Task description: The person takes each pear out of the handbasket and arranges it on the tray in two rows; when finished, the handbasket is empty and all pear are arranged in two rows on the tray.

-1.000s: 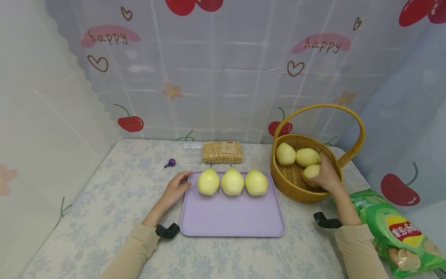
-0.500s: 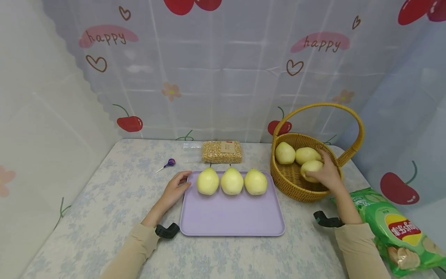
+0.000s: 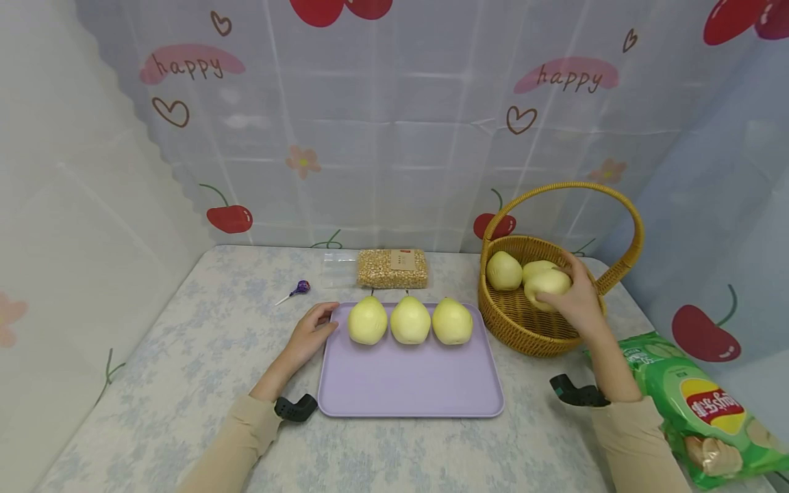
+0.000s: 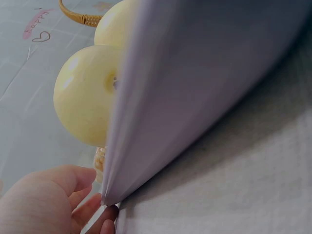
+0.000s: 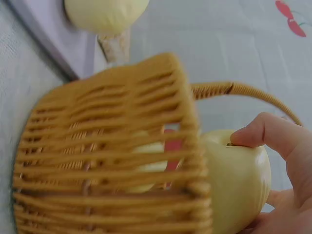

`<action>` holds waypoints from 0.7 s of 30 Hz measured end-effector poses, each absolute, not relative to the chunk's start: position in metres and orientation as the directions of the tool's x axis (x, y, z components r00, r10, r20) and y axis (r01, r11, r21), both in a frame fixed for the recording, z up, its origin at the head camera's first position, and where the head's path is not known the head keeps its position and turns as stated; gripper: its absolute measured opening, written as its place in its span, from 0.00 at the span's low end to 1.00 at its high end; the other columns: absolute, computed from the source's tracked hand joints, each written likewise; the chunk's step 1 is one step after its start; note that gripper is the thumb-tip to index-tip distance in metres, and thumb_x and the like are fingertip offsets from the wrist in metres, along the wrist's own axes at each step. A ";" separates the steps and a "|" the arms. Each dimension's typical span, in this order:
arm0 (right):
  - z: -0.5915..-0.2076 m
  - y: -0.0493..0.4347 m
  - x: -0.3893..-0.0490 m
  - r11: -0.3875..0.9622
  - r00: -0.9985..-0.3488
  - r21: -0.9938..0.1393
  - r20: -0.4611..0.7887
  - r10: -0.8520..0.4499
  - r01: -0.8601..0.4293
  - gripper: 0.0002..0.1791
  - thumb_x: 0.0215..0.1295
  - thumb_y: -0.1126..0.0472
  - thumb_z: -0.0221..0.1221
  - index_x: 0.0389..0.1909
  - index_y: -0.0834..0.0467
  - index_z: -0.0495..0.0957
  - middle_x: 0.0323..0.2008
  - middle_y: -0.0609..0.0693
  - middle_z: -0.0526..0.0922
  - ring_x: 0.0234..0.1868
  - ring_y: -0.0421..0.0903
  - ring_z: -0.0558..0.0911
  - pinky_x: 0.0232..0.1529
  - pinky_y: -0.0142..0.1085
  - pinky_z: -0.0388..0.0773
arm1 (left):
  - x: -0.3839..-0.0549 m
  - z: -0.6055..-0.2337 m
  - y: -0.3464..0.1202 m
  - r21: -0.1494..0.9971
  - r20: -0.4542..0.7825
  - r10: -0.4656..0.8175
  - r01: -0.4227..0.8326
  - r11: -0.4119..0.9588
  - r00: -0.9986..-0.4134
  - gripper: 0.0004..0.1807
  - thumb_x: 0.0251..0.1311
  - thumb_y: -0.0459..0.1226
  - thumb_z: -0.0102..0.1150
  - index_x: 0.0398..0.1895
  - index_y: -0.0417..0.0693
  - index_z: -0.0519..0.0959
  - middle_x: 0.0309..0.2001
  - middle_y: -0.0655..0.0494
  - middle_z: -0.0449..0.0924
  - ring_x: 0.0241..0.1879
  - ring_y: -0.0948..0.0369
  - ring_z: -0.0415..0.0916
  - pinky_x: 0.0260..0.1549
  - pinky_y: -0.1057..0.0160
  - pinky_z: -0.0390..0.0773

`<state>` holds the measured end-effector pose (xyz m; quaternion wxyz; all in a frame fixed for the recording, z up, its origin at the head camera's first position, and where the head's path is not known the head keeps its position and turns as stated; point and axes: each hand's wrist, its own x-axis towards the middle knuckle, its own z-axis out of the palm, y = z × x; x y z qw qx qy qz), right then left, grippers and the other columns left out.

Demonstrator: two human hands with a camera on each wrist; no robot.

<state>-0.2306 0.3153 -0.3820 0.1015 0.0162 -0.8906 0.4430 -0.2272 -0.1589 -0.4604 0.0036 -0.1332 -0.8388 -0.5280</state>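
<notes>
Inside the wicker basket, my right hand holds a pale yellow pear, its thumb pressed near the stem end in the right wrist view. The held pear shows just above the basket's rim there. Two other pears lie in the basket, one at the left and one partly hidden behind the held one. My left hand rests at the upper left corner of the lilac tray, fingertips touching its rim. On the tray, three pears stand in a row along the far side.
Behind the tray lies a clear bag of corn kernels. A lollipop lies to the left of it. At the right, a green bag of chips lies beside the basket, whose tall handle arches over it.
My right hand has lifted the pear up within the basket and a little leftward, so it now overlaps the pear behind. The left hand and tray have stayed put.
</notes>
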 end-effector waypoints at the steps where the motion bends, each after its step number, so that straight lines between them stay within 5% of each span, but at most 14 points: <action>1: -0.379 0.312 -0.229 0.604 -0.980 -0.788 0.191 0.055 -0.120 0.54 0.58 0.61 0.64 0.76 0.56 0.36 0.68 0.71 0.57 0.63 0.68 0.64 0.50 0.52 0.72 | -0.227 -0.460 -0.159 0.884 0.146 0.220 0.227 0.408 -0.965 0.23 0.65 0.30 0.51 0.63 0.30 0.67 0.63 0.33 0.67 0.62 0.40 0.67 0.65 0.44 0.68; 7: -0.368 0.289 -0.220 0.595 -0.978 -0.787 0.210 0.005 -0.166 0.54 0.56 0.64 0.65 0.76 0.56 0.40 0.66 0.69 0.62 0.62 0.64 0.66 0.47 0.40 0.73 | -0.227 -0.460 -0.159 0.887 0.146 0.220 0.226 0.403 -0.965 0.23 0.65 0.29 0.51 0.63 0.29 0.67 0.63 0.33 0.67 0.62 0.39 0.67 0.65 0.44 0.68; 14: -0.365 0.256 -0.210 0.553 -0.969 -0.797 0.228 -0.093 -0.241 0.55 0.53 0.65 0.68 0.75 0.54 0.43 0.66 0.66 0.63 0.64 0.64 0.66 0.53 0.52 0.74 | -0.227 -0.460 -0.159 0.888 0.139 0.220 0.220 0.404 -0.965 0.23 0.65 0.30 0.51 0.63 0.30 0.67 0.63 0.33 0.67 0.62 0.40 0.67 0.64 0.44 0.68; 21: -0.369 0.226 -0.199 0.524 -0.948 -0.789 0.264 -0.181 -0.320 0.53 0.50 0.67 0.68 0.74 0.56 0.47 0.64 0.64 0.67 0.60 0.60 0.72 0.52 0.37 0.75 | -0.227 -0.461 -0.159 0.889 0.139 0.226 0.222 0.400 -0.964 0.23 0.66 0.30 0.51 0.63 0.30 0.67 0.63 0.34 0.67 0.62 0.40 0.67 0.64 0.44 0.68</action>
